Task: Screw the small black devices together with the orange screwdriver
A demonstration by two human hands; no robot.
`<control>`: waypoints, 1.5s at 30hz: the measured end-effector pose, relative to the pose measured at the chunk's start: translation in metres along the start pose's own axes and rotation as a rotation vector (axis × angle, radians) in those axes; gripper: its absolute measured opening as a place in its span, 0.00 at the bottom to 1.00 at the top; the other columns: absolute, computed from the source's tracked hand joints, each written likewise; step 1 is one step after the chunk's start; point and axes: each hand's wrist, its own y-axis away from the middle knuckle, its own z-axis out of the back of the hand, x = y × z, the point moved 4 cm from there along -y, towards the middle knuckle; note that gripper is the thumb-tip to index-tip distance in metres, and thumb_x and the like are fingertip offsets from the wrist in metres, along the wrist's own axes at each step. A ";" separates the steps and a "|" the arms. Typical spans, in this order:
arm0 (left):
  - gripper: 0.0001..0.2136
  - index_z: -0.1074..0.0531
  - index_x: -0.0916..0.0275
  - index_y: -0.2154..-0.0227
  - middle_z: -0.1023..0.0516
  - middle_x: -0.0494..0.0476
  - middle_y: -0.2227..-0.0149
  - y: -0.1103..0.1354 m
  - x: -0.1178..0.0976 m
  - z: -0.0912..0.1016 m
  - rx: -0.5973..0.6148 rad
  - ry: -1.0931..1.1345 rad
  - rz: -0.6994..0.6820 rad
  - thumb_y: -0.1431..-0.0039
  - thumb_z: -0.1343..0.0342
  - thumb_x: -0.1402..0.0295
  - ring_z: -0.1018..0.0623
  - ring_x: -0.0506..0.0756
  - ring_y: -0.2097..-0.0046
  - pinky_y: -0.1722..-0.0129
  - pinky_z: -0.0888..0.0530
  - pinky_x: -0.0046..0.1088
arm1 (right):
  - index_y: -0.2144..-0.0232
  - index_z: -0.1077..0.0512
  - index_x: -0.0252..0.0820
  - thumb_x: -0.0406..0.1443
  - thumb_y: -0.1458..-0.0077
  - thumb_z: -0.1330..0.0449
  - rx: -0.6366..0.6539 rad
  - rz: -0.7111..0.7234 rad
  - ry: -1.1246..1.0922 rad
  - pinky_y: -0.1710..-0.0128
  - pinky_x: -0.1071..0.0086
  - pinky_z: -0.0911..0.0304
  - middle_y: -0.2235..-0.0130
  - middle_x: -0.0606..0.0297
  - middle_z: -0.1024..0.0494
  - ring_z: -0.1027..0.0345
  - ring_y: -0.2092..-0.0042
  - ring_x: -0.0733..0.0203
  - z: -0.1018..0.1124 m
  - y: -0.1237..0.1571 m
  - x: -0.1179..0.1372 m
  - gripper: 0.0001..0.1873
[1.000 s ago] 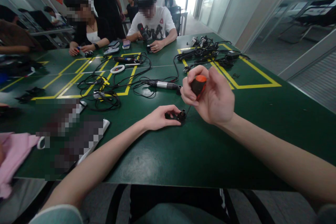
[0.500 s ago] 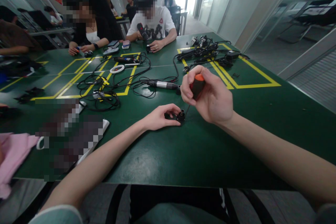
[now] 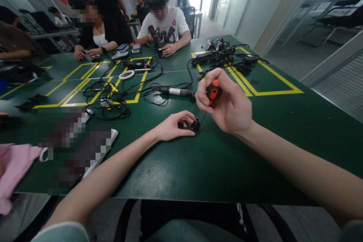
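Observation:
My left hand (image 3: pixel 172 125) pinches a small black part (image 3: pixel 194 125) and holds it down on the green table (image 3: pixel 215 162). My right hand (image 3: pixel 227 102) is wrapped round the orange and black handle of a screwdriver (image 3: pixel 212 92). The thin shaft slants down from the handle, and its tip meets the black part at the right side. Both forearms reach in from the table's near edge.
A metal-bodied tool (image 3: pixel 176 91) and tangled black cables (image 3: pixel 124 90) lie beyond my hands inside yellow tape lines. More cables and adapters (image 3: pixel 224 58) sit at the back right. Pink cloth (image 3: pixel 14 166) is at the near left. Other people sit along the far edge.
My right hand has turned on the screwdriver handle, so less of the orange cap shows. The left hand and the black part have stayed put.

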 end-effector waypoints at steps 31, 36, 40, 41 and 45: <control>0.23 0.22 0.61 0.48 0.17 0.59 0.54 0.000 0.000 0.000 0.014 -0.038 -0.016 0.45 0.26 0.59 0.21 0.56 0.55 0.51 0.27 0.34 | 0.66 0.36 0.47 0.53 0.38 0.35 0.009 -0.033 0.003 0.80 0.73 0.51 0.79 0.77 0.38 0.51 0.80 0.69 -0.001 0.000 0.000 0.21; 0.23 0.23 0.62 0.49 0.17 0.59 0.54 0.001 0.000 0.000 0.005 -0.015 -0.014 0.45 0.26 0.61 0.21 0.56 0.54 0.51 0.27 0.33 | 0.68 0.35 0.46 0.53 0.37 0.36 0.004 -0.029 0.037 0.80 0.72 0.48 0.77 0.74 0.34 0.48 0.80 0.68 0.000 -0.001 0.000 0.21; 0.22 0.21 0.62 0.51 0.17 0.58 0.54 0.000 0.002 0.000 0.001 -0.040 -0.009 0.46 0.26 0.60 0.21 0.55 0.55 0.52 0.27 0.33 | 0.71 0.34 0.45 0.59 0.36 0.38 -0.020 -0.039 0.048 0.81 0.71 0.50 0.79 0.73 0.37 0.49 0.80 0.68 -0.002 -0.001 0.000 0.26; 0.22 0.21 0.62 0.51 0.17 0.58 0.54 0.000 0.002 0.000 0.001 -0.039 -0.011 0.46 0.26 0.60 0.21 0.55 0.55 0.52 0.27 0.33 | 0.71 0.33 0.45 0.59 0.36 0.39 -0.022 -0.040 0.044 0.81 0.71 0.51 0.79 0.74 0.38 0.50 0.80 0.68 -0.003 -0.001 0.000 0.27; 0.21 0.21 0.62 0.50 0.16 0.58 0.53 0.000 0.000 0.000 0.008 -0.046 -0.007 0.45 0.27 0.61 0.21 0.56 0.55 0.52 0.27 0.33 | 0.69 0.35 0.47 0.61 0.38 0.39 -0.032 -0.045 0.030 0.81 0.72 0.53 0.79 0.75 0.41 0.52 0.80 0.68 -0.003 -0.001 0.000 0.27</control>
